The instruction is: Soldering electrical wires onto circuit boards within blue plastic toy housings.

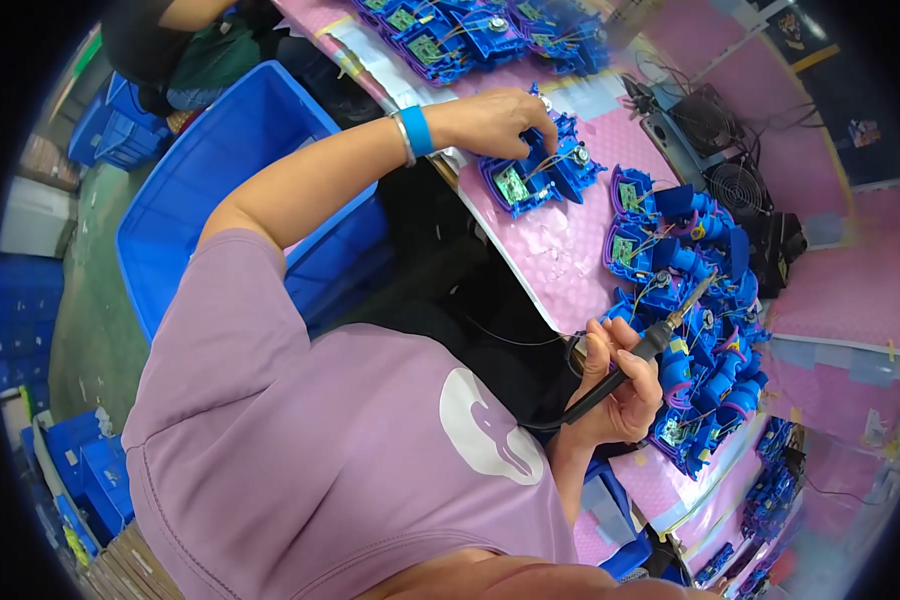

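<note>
My left hand point(510, 122), with a blue band at the wrist, reaches over a blue plastic housing point(515, 190) on the pink table covering. Its fingers curl down onto the housing's far part and close on it, though the fingertips are partly hidden. Inside this housing are a green circuit board, thin wires and a small round metal part. Lower right, my right hand point(615, 395) grips a soldering iron point(654, 342) by its black handle, pen-like. The iron's tip points up and right, over a cluster of similar blue housings point(660, 282).
More blue housings with boards point(440, 45) lie at the table's far end. Black fans point(738, 185) and cables stand along the right side. A large blue bin point(240, 130) is at the left, beside another person's arm point(192, 12). The iron's cord loops below my right hand.
</note>
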